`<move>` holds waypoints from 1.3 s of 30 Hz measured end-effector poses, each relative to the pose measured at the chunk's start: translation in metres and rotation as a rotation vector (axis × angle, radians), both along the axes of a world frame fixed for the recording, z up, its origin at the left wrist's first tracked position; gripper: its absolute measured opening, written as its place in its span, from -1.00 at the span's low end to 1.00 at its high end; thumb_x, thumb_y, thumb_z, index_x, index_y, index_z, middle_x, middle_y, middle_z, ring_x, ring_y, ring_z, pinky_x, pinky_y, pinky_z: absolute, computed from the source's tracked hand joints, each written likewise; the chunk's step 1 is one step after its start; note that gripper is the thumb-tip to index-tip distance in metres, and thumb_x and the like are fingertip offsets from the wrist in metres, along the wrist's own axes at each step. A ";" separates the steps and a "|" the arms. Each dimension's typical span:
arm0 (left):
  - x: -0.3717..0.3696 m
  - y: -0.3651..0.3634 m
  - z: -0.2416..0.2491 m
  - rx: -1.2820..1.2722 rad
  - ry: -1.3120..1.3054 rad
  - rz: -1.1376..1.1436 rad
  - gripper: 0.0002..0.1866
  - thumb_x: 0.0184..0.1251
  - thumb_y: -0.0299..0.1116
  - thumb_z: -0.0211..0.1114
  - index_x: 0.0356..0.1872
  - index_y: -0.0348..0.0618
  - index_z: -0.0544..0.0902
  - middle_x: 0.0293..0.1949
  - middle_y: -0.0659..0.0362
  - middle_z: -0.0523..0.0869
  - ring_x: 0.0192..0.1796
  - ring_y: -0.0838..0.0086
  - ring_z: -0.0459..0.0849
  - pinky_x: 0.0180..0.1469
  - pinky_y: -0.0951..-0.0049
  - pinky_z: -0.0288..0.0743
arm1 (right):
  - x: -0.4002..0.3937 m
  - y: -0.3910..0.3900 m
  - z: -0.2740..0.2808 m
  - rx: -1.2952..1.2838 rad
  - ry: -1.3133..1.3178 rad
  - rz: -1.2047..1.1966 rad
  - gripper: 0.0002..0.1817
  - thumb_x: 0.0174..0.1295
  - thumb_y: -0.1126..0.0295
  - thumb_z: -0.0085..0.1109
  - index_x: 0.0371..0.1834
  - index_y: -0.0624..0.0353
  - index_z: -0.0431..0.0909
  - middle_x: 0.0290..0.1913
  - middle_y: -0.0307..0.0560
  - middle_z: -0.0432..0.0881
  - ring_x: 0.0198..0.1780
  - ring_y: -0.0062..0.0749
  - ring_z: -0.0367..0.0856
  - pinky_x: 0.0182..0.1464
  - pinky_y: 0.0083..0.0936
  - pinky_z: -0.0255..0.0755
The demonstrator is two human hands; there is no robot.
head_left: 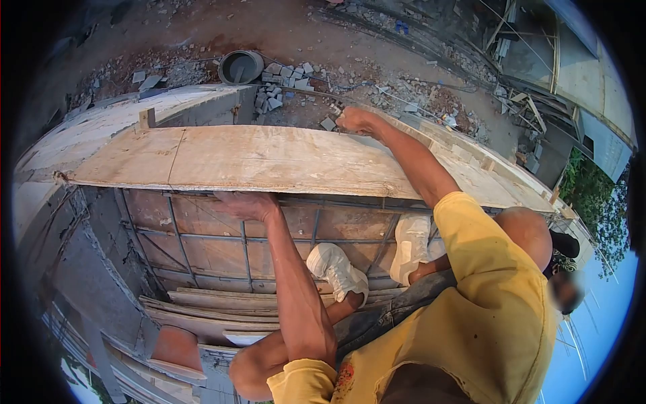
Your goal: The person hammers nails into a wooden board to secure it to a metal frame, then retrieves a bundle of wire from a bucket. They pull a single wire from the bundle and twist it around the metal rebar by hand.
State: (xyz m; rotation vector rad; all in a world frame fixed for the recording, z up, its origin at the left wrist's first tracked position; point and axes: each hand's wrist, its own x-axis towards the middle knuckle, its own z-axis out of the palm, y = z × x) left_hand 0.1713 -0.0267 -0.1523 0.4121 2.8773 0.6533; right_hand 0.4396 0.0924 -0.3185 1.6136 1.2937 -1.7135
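Note:
A long, worn plywood board (269, 158) lies across the middle of the view, with a dark line across its left part. My left hand (245, 206) is at its near edge, gripping it from below; the fingers are partly hidden under the edge. My right hand (362, 122) is at the board's far side, its fingers curled closed. Whatever is in that hand is too small to make out. Below the board, a grid of steel reinforcing bars (245, 246) runs over brownish panels, and my white shoes (332, 268) are on it.
Concrete wall tops flank the bar grid, with a small wood block (146, 119) at left. Stacked planks (215, 310) lie nearer me. Far below are a round tub (241, 68), broken blocks (286, 79) and rubble. Another person (565, 291) is at right.

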 end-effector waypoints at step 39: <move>0.002 0.005 0.010 -0.179 0.072 -0.108 -0.42 0.34 0.09 0.23 0.05 -0.28 0.49 0.07 -0.17 0.38 0.00 -0.18 0.59 -0.03 -0.19 0.42 | 0.060 0.038 0.099 0.254 0.034 -0.072 -0.42 0.47 -0.06 -0.02 0.11 0.36 0.45 -0.28 0.13 0.63 -0.35 -0.08 0.64 -0.26 0.06 0.45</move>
